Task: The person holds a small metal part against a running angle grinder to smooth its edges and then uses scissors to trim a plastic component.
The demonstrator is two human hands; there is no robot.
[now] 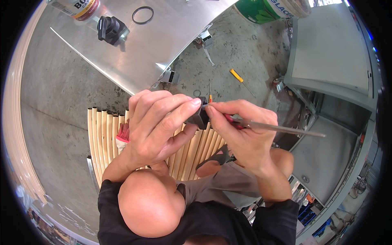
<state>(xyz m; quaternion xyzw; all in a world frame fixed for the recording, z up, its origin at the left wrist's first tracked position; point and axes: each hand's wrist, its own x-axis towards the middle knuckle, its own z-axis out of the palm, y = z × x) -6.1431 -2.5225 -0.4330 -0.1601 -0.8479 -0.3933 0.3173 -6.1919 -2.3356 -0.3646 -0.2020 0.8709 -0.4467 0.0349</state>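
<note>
My left hand [153,126] grips a small black block-shaped part [199,119] between thumb and fingers, above my knees. At the part's right side, the thumb and forefinger of my right hand [251,141] are pinched together; a small pale piece shows at their tips, too small to name. Tucked in that same hand is a screwdriver [290,130] with a red handle, its metal shaft pointing out to the right. My fingers cover much of the black part and most of the screwdriver's handle.
On the shiny metal sheet [151,49] lie a black rotary knob [110,30], a black ring [142,15] and a bottle [77,7]. A yellow-handled screwdriver [237,76] rests on the floor. Cream tubes [104,130] lie below my hands; a grey metal cabinet [332,49] stands right, a green-white bucket [261,10] far.
</note>
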